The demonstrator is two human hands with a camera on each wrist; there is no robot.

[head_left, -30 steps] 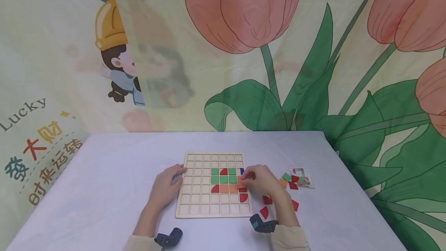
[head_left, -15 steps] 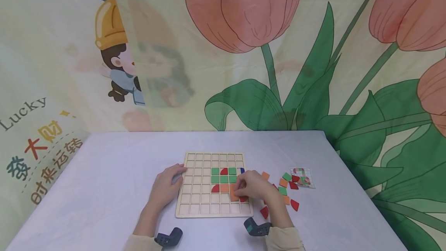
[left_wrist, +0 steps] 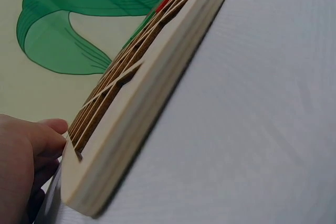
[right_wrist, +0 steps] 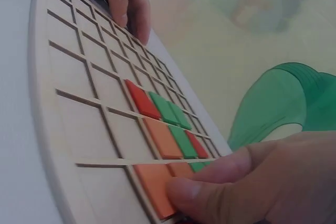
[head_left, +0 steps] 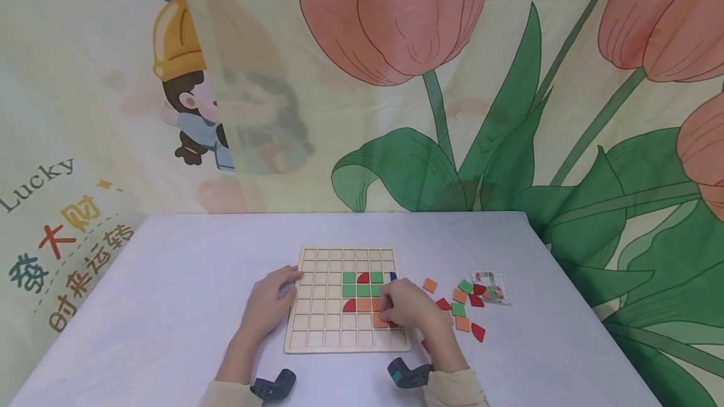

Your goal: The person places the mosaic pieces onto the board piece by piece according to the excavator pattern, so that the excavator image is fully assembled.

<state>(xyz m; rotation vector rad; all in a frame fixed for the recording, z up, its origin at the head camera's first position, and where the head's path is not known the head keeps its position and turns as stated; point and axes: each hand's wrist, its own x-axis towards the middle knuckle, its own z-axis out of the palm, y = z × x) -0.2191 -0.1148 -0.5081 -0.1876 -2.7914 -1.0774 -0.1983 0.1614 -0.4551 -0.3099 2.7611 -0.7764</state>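
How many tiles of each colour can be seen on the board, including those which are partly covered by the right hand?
Green tiles: 5
Red tiles: 3
Orange tiles: 3
Blue tile: 1
Total visible on the board: 12; the right hand may hide more.

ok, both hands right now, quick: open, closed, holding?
Left hand: open, fingers touching the edge of the board.
Right hand: thumb touching an orange tile on the board; pinching or just pressing, cannot tell.

The right hand (head_left: 411,303) has shifted leftward; its orange square (head_left: 379,320) has lowered. It lies in the board (head_left: 319,323) at the fingertips (right_wrist: 185,191).
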